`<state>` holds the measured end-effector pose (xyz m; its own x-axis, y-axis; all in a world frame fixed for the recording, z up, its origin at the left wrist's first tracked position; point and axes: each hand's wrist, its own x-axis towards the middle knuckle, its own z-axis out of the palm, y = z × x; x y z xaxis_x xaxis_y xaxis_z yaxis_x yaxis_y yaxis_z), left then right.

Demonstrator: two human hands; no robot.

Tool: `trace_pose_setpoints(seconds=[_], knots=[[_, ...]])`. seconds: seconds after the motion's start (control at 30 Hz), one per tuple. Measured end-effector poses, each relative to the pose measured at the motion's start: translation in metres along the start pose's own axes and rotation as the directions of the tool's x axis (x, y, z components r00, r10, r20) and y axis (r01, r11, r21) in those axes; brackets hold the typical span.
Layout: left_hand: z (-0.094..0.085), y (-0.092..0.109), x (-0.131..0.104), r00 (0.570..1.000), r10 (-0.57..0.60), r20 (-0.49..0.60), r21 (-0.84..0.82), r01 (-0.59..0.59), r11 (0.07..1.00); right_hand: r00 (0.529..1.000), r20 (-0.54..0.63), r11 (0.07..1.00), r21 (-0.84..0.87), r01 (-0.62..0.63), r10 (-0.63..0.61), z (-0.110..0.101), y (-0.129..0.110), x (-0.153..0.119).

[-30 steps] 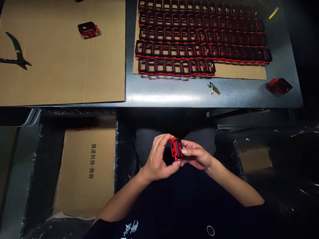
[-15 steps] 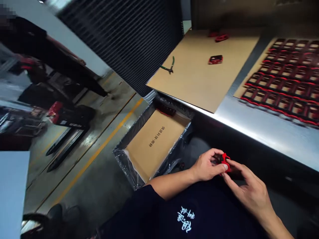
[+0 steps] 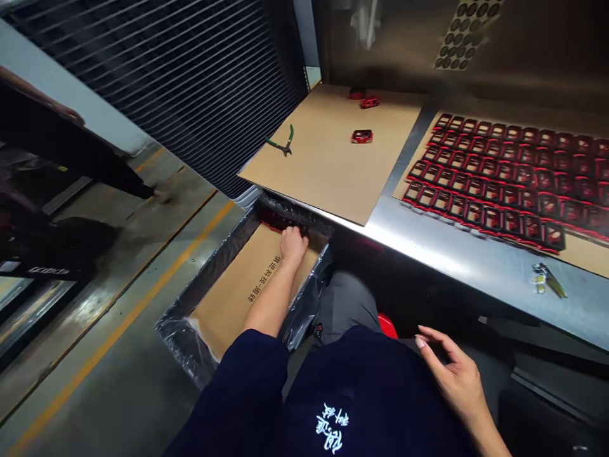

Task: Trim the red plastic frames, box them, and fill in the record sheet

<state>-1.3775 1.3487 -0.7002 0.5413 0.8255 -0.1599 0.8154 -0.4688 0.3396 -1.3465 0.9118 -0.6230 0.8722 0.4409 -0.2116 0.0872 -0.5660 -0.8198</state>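
Observation:
My left hand reaches down into the far end of a plastic-lined box. Its fingers are closed over a red-and-black plastic part, mostly hidden beneath them. Beside it, a row of similar red-and-black parts stands along the box's far wall. The box has a cardboard sheet with dark printed characters on its bottom. Above my lap, on the right, my right hand is empty, thumb and fingers apart.
On the bench, a cardboard sheet carries green-handled cutters and a few red parts. Many red-and-black frames lie in rows on the right. A small metal-and-yellow item rests near the front edge. A ribbed dark panel rises behind.
My left hand has moved from in front of my body, where both hands held a red part, left into the box. My right hand has let go and opened. The view has shifted right.

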Motion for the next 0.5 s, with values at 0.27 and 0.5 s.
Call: trace_pose_setpoints(seconds=[0.27,0.5], knots=[[0.007,-0.002,0.004,0.998,0.058,0.035,0.29,-0.065,0.955,0.996,-0.04,0.997,-0.004,-0.082,0.082,-0.004,0.008,-0.004],[0.0,0.009,0.009,0.998,0.04,0.037,0.383,-0.052,0.922,0.999,-0.002,0.999,0.035,-0.032,0.032,-0.005,0.0,0.002]])
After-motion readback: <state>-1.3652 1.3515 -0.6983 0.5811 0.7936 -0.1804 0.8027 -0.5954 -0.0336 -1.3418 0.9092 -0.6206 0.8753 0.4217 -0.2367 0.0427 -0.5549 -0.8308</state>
